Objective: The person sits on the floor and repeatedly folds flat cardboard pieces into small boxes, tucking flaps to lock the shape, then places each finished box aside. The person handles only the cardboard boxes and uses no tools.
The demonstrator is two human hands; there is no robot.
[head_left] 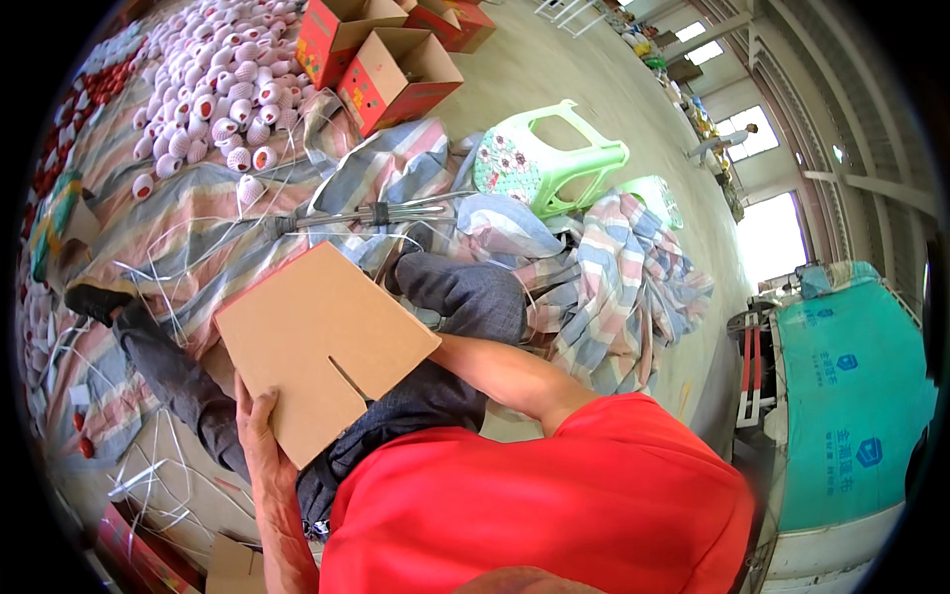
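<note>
Head view: slotted cardboard panel (312, 342), centre-left of frame; left hand (259, 433) clamped on its lower-left edge, right hand hidden, grip undeterminable; judged light, stiff, creasable at slot; best held by opposite edges

1) Got exactly one slotted cardboard piece (307, 337)
2) Seeing just one bare hand (258, 428), the left
3) Counting two pale green stools (510, 166)
4) Spotting at least three open red cartons (391, 97) up top
5) Can't tally the foam-netted fruit (233, 109), loads of them lol
6) Make that one bundle of metal rods (411, 212)
7) Also clocking one far-off person (727, 142)
</note>
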